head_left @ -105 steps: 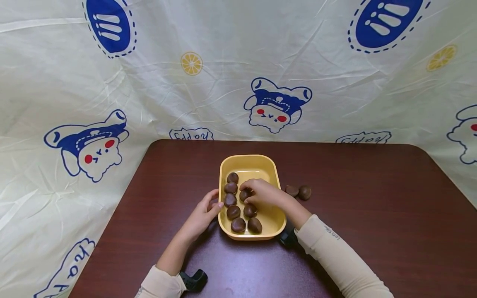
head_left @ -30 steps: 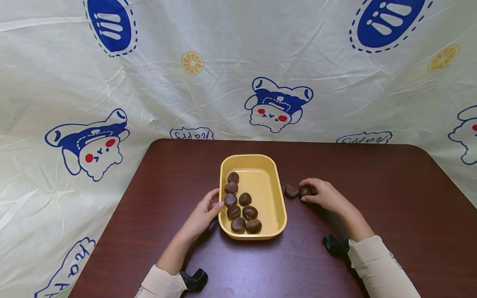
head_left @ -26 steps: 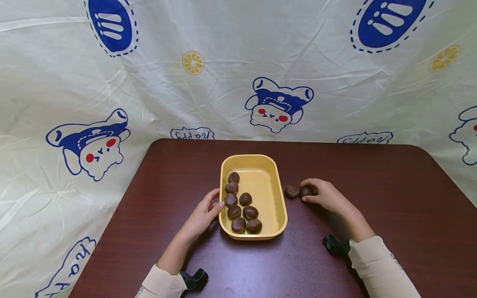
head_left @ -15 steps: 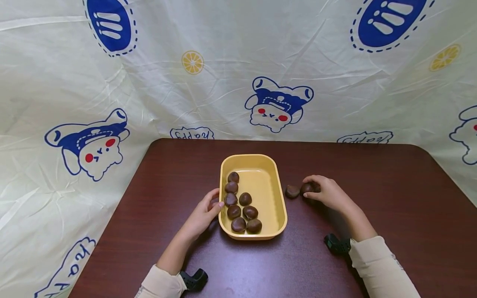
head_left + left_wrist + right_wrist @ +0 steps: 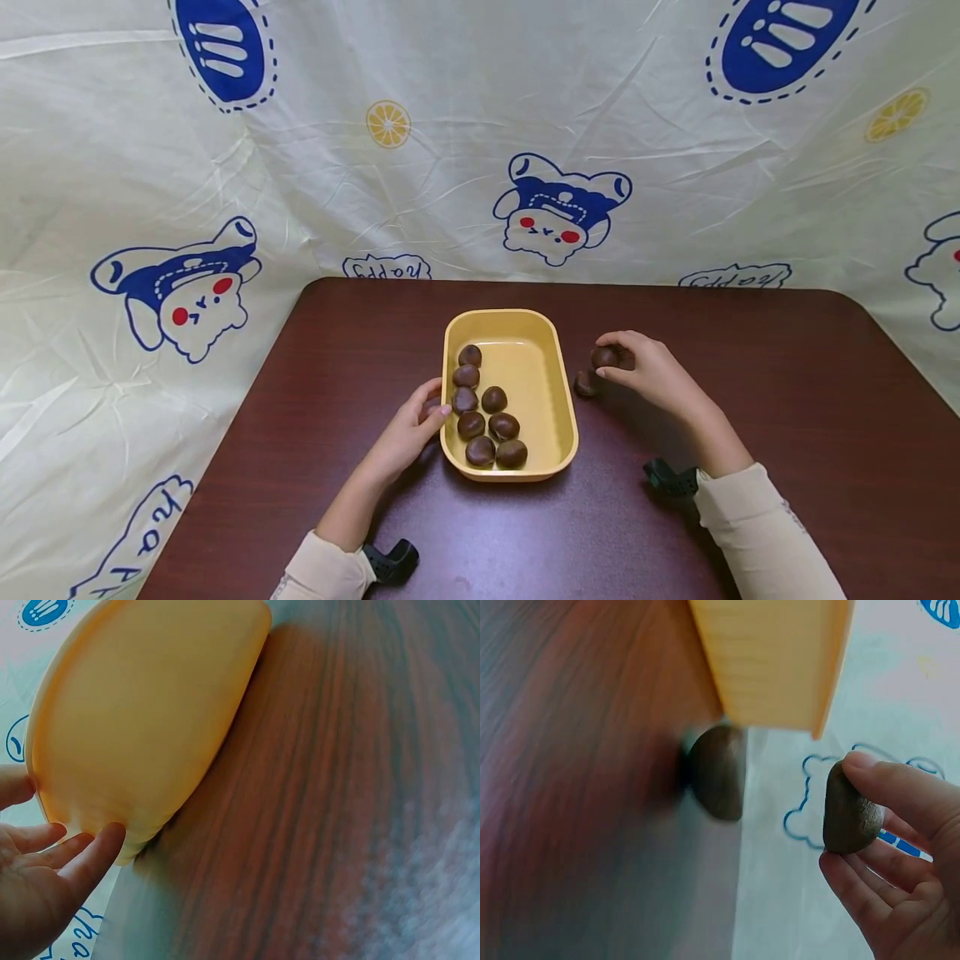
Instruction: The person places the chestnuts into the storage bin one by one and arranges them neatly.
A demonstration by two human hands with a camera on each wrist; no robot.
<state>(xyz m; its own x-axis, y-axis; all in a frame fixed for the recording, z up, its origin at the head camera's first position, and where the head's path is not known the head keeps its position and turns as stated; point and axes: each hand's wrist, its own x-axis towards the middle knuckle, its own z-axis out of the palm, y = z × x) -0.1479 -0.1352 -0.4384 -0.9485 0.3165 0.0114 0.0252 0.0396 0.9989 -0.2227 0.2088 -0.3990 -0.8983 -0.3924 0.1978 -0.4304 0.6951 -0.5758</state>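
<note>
A yellow tray holds several brown chestnuts in two lines on its left side. My left hand grips the tray's left wall, a thumb at the rim and fingertips against the outside; the left wrist view shows those fingers on the wall. To the right of the tray, my right hand pinches a chestnut between thumb and fingers, raised off the table. In the right wrist view this chestnut shows a flat side. Another chestnut lies on the table just below it, beside the tray.
The dark brown wooden table has rounded far corners. Behind it hangs a pale cloth printed with blue cartoon figures and orange slices. Black wrist cameras sit on both wrists.
The right hand has left the tray, taken hold of a chestnut on the table and lifted it, now shifting left toward the tray. The left hand has stayed on the tray.
</note>
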